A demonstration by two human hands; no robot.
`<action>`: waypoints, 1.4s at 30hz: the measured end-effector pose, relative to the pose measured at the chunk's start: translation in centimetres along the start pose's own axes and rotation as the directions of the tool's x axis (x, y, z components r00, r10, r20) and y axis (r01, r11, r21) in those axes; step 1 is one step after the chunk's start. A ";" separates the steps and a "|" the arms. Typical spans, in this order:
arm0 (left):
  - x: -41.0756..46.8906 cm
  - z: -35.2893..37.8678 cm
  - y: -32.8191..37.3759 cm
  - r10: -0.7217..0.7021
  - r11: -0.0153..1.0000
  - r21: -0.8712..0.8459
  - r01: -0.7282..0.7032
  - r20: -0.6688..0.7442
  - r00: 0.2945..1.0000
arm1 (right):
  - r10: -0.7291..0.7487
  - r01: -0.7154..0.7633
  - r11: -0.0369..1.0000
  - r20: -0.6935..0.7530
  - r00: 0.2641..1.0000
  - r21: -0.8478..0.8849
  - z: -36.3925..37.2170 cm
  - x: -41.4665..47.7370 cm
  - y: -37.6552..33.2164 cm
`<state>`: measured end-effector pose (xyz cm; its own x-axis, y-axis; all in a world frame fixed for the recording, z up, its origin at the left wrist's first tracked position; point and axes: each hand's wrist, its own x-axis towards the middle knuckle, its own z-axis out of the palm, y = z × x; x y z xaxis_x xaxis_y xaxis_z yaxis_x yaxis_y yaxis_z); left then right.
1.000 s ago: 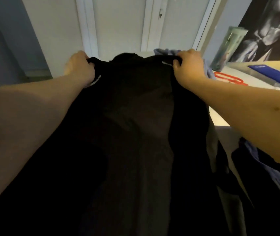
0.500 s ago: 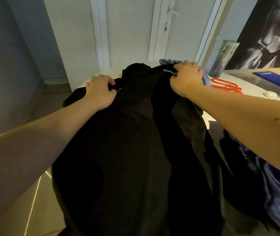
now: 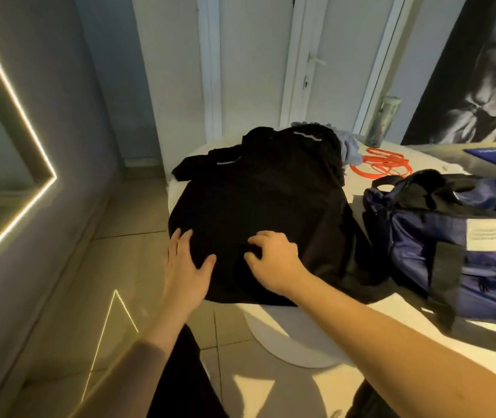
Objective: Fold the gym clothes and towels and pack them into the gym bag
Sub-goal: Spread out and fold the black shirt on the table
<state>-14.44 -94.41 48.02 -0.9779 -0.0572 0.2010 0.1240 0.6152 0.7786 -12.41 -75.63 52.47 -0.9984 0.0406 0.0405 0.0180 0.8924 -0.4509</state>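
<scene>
**A:** Head view, looking down. The black garment [image 3: 258, 212] is spread flat over the left end of the bench [image 3: 356, 188], with its hem at the near edge.

**B:** And the hands? The left hand [image 3: 184, 267] is wide, fingers splayed, pressing the garment's near left corner right at the bench edge.

**A:** The right hand [image 3: 273, 260] sits just beside it on the cloth, fingers curled and pinching up a bit of fabric near the hem.

**B:** The navy gym bag [image 3: 452, 236] stands to the right, close to the garment, top gaping open.

**A:** At the far edge a blue-grey towel [image 3: 350, 147] peeks out from behind the garment. An orange cord [image 3: 382, 167] lies coiled beside the towel, and a tall tumbler [image 3: 381, 122] stands behind it.
</scene>
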 end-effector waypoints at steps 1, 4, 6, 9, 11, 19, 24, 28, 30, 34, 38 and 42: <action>-0.6 0.2 -0.7 -0.067 0.996 -0.056 0.067 -0.007 0.998 | 0.001 0.000 1.000 0.024 1.000 -0.025 0.8 -0.8 0.0; -1.1 0.3 -2.6 -0.304 0.902 -0.308 0.304 0.048 0.951 | -0.038 0.039 0.996 0.019 0.999 -0.083 2.5 -2.3 0.3; -0.7 0.3 -3.4 -0.460 0.749 -0.463 0.473 0.149 0.875 | -0.073 0.068 0.991 -0.033 0.997 -0.112 3.0 -2.9 0.4; 0.2 0.9 -5.0 -0.614 0.312 -0.672 0.672 0.398 0.682 | -0.099 0.090 0.986 -0.064 0.993 -0.139 3.3 -3.2 0.5; 0.4 1.6 -6.2 -0.472 -0.014 -0.708 0.706 0.627 0.620 | -0.095 0.084 0.984 -0.060 0.994 -0.157 3.4 -3.2 0.5; -0.2 1.0 -7.2 -0.466 -0.016 -0.784 0.621 0.555 0.689 | -0.042 0.042 0.999 -0.018 0.999 -0.011 2.2 -2.6 0.1; -1.5 -4.9 -6.1 -0.469 0.324 -0.765 0.556 0.380 0.797 | -0.099 0.128 0.975 -0.158 0.982 0.181 1.4 -3.4 -2.6; -1.9 -8.4 -1.8 -0.321 0.792 -0.510 0.335 0.118 0.940 | -0.095 0.146 0.833 -0.122 0.988 0.533 1.1 -3.3 -6.1; -1.6 -9.2 0.9 -0.171 0.916 -0.365 0.167 0.023 0.985 | -0.041 0.046 0.685 -0.024 0.999 0.727 0.5 -2.6 -7.5; -0.5 -8.1 5.9 0.199 0.980 -0.043 -0.194 0.233 0.952 | 0.104 -0.283 0.268 0.265 0.959 0.921 -1.2 -1.2 -8.2; 0.6 -6.8 7.7 0.304 0.945 -0.061 -0.322 0.529 0.792 | 0.238 -0.370 0.208 0.320 0.917 0.905 -1.6 -1.3 -6.1; 4.3 -6.1 6.2 0.244 0.955 -0.253 -0.156 0.366 0.898 | 0.365 -0.421 0.174 0.338 0.867 0.890 -1.9 -1.4 -4.1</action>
<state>-16.86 -95.63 57.34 -0.9096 0.3863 0.1532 0.3139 0.3973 0.8623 -10.97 -78.52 55.94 -0.8776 0.2091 -0.4313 0.3747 -0.2619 -0.8894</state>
